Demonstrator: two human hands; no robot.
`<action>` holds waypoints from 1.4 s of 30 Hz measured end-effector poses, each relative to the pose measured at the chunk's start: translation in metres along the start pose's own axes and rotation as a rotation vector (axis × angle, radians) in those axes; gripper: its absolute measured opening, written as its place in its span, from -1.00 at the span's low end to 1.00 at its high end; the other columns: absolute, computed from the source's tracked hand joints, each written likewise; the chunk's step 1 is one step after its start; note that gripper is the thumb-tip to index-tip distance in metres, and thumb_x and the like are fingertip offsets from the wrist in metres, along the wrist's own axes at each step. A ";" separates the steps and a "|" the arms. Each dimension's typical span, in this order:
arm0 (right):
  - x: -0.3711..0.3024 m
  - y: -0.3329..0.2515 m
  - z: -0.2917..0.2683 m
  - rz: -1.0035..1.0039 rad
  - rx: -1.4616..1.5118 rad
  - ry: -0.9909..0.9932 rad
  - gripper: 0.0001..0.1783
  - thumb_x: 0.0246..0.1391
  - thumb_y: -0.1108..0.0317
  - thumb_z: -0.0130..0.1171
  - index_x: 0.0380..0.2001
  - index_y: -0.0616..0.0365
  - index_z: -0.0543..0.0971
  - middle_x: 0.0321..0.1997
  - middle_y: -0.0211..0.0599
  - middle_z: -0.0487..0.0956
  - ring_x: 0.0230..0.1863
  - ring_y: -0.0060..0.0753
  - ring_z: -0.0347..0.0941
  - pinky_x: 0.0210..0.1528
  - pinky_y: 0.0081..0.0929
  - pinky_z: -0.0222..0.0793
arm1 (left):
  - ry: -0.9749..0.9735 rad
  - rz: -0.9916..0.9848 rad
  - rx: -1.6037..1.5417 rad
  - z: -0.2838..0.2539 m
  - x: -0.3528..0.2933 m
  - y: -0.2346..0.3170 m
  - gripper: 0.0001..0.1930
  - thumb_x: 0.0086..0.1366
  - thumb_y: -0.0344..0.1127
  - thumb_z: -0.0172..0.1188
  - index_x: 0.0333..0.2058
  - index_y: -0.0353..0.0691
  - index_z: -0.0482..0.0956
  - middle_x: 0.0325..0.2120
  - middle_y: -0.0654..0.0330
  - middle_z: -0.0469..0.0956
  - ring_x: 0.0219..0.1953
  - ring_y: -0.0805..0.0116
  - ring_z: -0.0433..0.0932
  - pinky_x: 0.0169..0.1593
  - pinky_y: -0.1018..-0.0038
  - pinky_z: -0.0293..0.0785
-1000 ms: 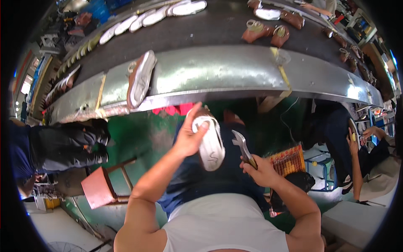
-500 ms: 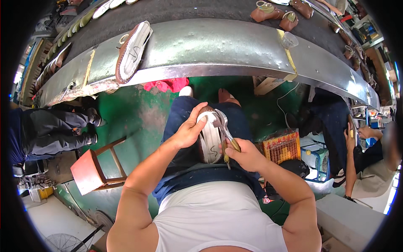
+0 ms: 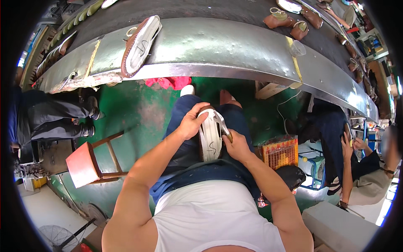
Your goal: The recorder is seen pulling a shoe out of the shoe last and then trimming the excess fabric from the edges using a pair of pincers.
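A brown shoe [image 3: 212, 136] lies upside down across my lap, its pale sole facing up with a dark mark drawn near one end. Gripping its far end is my left hand [image 3: 193, 122], with the thumb pressed on the sole and the fingers round the upper. My right hand [image 3: 238, 146] is closed on the handles of a pair of pincers [image 3: 221, 121]. The curved metal jaws sit at the right edge of the sole, towards its far end. Exactly what the jaws bite on cannot be made out.
A metal-edged bench [image 3: 218, 46] spans the front, with another upturned shoe [image 3: 141, 48] at its left edge and brown shoes [image 3: 299, 30] on the far right. A red-topped stool [image 3: 84, 164] stands left. People sit on both sides; a beaded seat mat [image 3: 279, 153] is at right.
The pincers have tilted, and my right hand has moved slightly left and up, closer to the shoe. My left hand keeps its hold. The whole view has shifted a little.
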State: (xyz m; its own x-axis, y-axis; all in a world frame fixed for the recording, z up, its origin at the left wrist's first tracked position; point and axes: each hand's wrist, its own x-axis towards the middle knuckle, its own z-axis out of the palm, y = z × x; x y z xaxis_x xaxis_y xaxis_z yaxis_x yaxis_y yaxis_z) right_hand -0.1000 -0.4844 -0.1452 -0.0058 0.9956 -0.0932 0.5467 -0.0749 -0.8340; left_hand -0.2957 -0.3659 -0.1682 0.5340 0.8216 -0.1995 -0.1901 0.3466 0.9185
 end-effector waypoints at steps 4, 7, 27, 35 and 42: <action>-0.002 -0.005 -0.005 0.011 -0.062 0.000 -0.73 0.19 0.31 0.14 -0.14 0.29 0.51 -0.27 0.17 0.58 -0.20 0.25 0.52 -0.16 -0.04 0.43 | -0.035 -0.016 0.028 -0.003 -0.002 0.004 -0.61 0.42 -0.39 0.08 0.20 -0.12 0.37 -0.03 0.26 0.50 0.03 0.47 0.44 0.13 0.49 0.39; -0.012 -0.022 -0.023 -0.010 -0.112 -0.038 -0.74 0.20 0.33 0.10 -0.13 0.31 0.48 -0.24 0.18 0.56 -0.20 0.26 0.53 -0.14 -0.02 0.45 | -0.045 -0.071 -0.040 0.002 -0.009 0.018 -0.58 0.40 -0.35 0.13 0.21 -0.08 0.36 -0.04 0.28 0.49 0.03 0.46 0.43 0.08 0.47 0.43; -0.062 -0.038 -0.099 -0.025 0.051 -0.042 -0.70 0.14 0.46 0.17 -0.04 0.26 0.52 -0.31 -0.28 0.57 -0.30 -0.46 0.50 -0.20 -0.48 0.42 | -0.205 1.277 0.884 0.063 -0.052 0.156 0.05 -0.07 -0.36 0.57 0.32 -0.25 0.04 0.15 -0.27 0.37 0.15 -0.33 0.41 0.22 -0.10 0.29; -0.013 -0.024 -0.060 0.206 0.170 0.084 -0.39 -0.09 0.01 0.45 -0.17 0.26 0.46 -0.40 -0.27 0.54 -0.37 -0.49 0.47 -0.26 -0.45 0.43 | 0.082 -0.140 0.164 0.051 -0.009 0.051 -0.42 0.23 -0.28 0.36 0.13 -0.41 0.35 -0.13 0.04 0.56 -0.09 0.36 0.54 0.03 0.43 0.47; 0.004 -0.006 -0.024 0.303 -0.056 0.048 -0.23 -0.21 0.03 0.49 -0.05 0.35 0.42 -0.20 0.03 0.57 -0.14 -0.02 0.54 -0.06 -0.23 0.44 | 0.072 -0.156 0.961 0.045 -0.023 -0.002 -0.45 0.31 -0.18 0.04 0.19 -0.40 0.35 -0.14 -0.28 0.57 -0.04 -0.19 0.56 0.06 0.19 0.48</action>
State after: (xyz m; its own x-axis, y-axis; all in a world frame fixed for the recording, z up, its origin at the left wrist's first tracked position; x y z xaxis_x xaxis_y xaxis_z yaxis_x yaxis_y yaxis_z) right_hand -0.0833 -0.4784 -0.1272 0.2037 0.9299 -0.3062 0.5627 -0.3672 -0.7407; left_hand -0.2706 -0.4061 -0.1496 0.4390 0.8343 -0.3334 0.6478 -0.0368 0.7609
